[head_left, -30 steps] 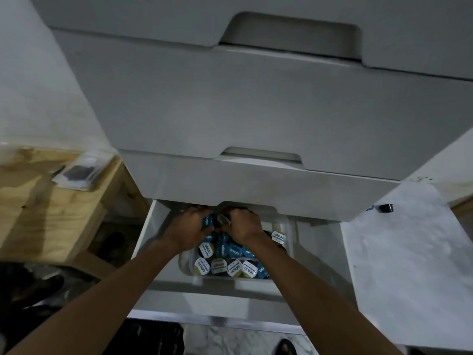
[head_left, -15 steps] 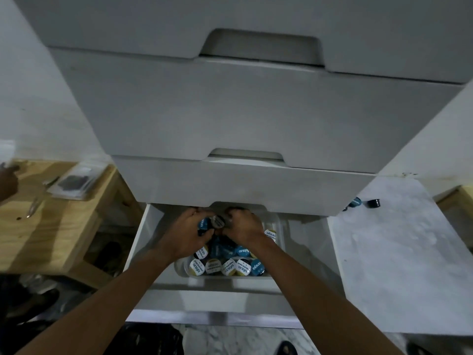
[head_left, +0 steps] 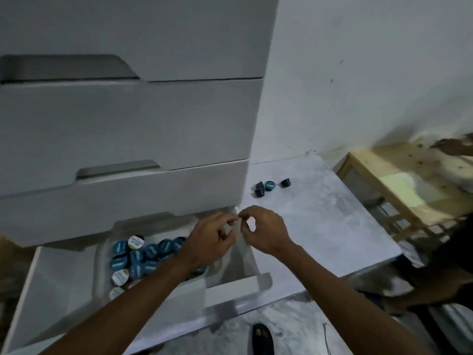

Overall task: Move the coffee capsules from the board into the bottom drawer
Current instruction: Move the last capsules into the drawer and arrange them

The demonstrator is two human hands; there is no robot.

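The white bottom drawer (head_left: 230,288) is pulled out. Inside it, a clear tub (head_left: 101,254) holds several blue-lidded and white-lidded coffee capsules (head_left: 143,254). Several dark capsules (head_left: 265,187) lie on the pale marble-look board (head_left: 320,226), at its far side close to the cabinet. My left hand (head_left: 212,242) hovers over the tub's right end and hides part of it. My right hand (head_left: 263,231) is over the drawer's right wall, and its fingertips almost meet those of my left hand. Both hands have loosely curled fingers with nothing visible in them.
Closed white drawers (head_left: 128,124) overhang the open drawer. A wooden shelf unit (head_left: 409,190) stands right of the board, against the white wall. A dark shoe (head_left: 262,336) rests on the floor below the drawer front.
Both hands have lifted out of the tub and moved right to the drawer's right side, leaving the capsules they held in the tub. The view has swung right, which brings the board into sight.
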